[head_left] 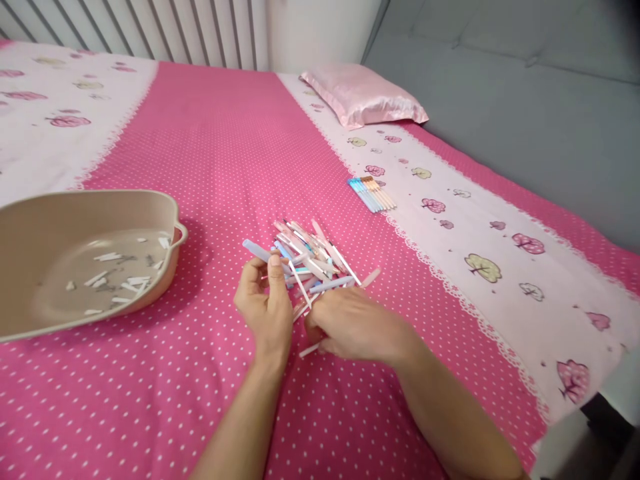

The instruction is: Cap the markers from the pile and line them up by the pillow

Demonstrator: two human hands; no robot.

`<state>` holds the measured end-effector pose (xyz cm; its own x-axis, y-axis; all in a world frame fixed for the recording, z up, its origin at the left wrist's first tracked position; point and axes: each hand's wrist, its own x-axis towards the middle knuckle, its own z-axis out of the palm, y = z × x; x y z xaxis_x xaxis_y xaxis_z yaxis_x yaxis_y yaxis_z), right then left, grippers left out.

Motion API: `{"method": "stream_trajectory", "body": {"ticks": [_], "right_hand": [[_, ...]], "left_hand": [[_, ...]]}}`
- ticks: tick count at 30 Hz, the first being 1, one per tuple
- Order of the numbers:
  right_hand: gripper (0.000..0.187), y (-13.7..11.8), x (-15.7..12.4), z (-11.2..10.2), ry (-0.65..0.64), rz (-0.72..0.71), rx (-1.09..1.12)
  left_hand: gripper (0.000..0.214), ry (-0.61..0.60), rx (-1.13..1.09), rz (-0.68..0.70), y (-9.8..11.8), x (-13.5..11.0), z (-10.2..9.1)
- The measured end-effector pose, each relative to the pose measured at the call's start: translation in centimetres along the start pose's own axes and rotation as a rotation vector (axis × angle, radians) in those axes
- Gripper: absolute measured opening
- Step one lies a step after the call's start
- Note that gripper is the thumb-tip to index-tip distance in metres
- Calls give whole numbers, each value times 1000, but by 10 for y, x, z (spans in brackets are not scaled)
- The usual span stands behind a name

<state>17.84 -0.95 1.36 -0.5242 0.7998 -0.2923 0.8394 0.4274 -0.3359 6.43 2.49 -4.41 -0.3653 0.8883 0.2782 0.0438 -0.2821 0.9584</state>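
My left hand (267, 297) is closed, thumb against fingers, on a pale blue pen (256, 250) whose end points up and left. Beyond and beside both hands lies a loose pile of pens (313, 250) in pink, white and blue, heaped on the bedspread. My right hand (350, 320) is bent down at the near edge of this pile, its fingers curled and partly hidden. From its fingertips a thin white stick (310, 349) sticks out to the left. Another slim white stick (300, 285) slants between the two hands.
A beige plastic basin (90, 200) at the left holds several small white pieces. Blue and orange pens (371, 193) lie in a neat row right of the pile. At the back are a pink pillow (365, 93) and a grey padded headboard (500, 107). Pink dotted bedspread (210, 147) lies underneath.
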Motion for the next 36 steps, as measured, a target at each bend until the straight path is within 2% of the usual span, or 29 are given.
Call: {"method": "stream_trajectory", "body": {"ticks": [3,5,7,10,12,14,18,21,23,26,31,36], "right_hand": [[3,13,-4,-15,80,-153,285],[3,24,-8,-22,177,-188,536],[9,34,-10,-26,346,-176,780],[18,45,-11,-26,734,-123,958],[19,50,-10,-25,997,-66,949],[22,53,-10,-24,1199,-11,874],[39,54,-9,-25,1497,58,632],[44,46,-10,-28,1678,90,498],[43,39,-10,-30,1734,99,445],[43,31,-10,-30,1745,107,391],[39,28,-6,-26,1690,84,377],[43,27,-3,-21,1600,90,374]], "left_hand": [[22,-1,9,4,0,0,0],[22,-2,6,1,0,0,0],[22,0,-1,-1,0,0,0],[23,-21,9,-1,0,-1,0],[22,-60,44,3,1,-1,1],[22,-117,102,28,2,-3,0],[18,-279,219,166,0,-5,-1],[16,-390,286,264,-2,-6,-1],[16,-433,331,321,-3,-7,-1],[16,-471,363,396,-4,-6,0],[15,-546,337,442,-4,-7,0],[13,-564,307,445,-3,-7,1]]}}
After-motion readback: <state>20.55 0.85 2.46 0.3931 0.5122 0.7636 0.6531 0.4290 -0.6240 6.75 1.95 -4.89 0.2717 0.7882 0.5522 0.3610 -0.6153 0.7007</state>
